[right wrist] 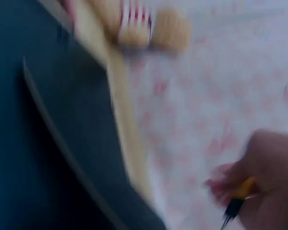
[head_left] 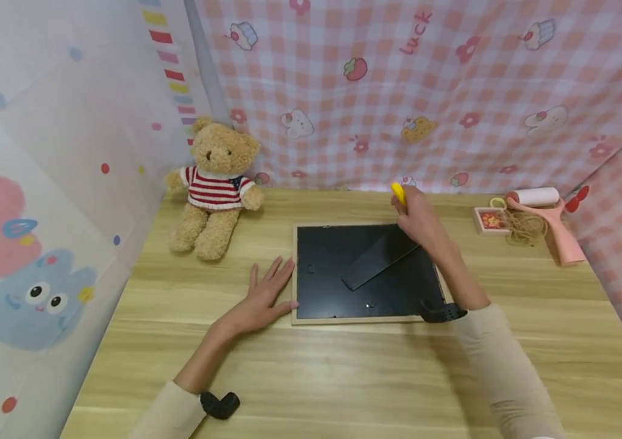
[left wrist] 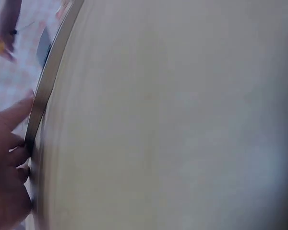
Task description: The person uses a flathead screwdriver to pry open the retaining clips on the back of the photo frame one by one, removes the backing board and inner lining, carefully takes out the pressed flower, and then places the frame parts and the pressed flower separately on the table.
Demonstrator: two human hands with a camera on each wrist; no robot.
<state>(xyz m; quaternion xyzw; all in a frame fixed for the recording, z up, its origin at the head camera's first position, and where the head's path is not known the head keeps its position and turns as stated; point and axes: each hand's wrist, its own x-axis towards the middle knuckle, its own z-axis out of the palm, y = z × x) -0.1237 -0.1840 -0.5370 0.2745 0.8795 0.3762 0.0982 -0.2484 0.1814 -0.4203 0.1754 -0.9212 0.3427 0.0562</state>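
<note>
A picture frame (head_left: 322, 274) lies back side up on the table, its black backing showing a slanted stand flap (head_left: 379, 259). My left hand (head_left: 261, 302) rests at the frame's left edge, fingers spread, fingertips and thumb touching the wooden border. Above the frame's upper right part, my right hand (head_left: 419, 219) grips a yellow-handled tool (head_left: 398, 193). In the right wrist view, the tool's yellow handle (right wrist: 245, 188) sits in the curled fingers, with a black collar and thin metal shaft pointing down; its tip is cut off.
A teddy bear (head_left: 214, 183) in a striped sweater sits at the back left. At the back right lie a small boxed item (head_left: 491, 221), a bundle of twine (head_left: 525, 228), a white roll (head_left: 536, 196) and a pink Y-shaped object (head_left: 562, 235). Patterned curtains stand behind the wooden table (head_left: 333, 378).
</note>
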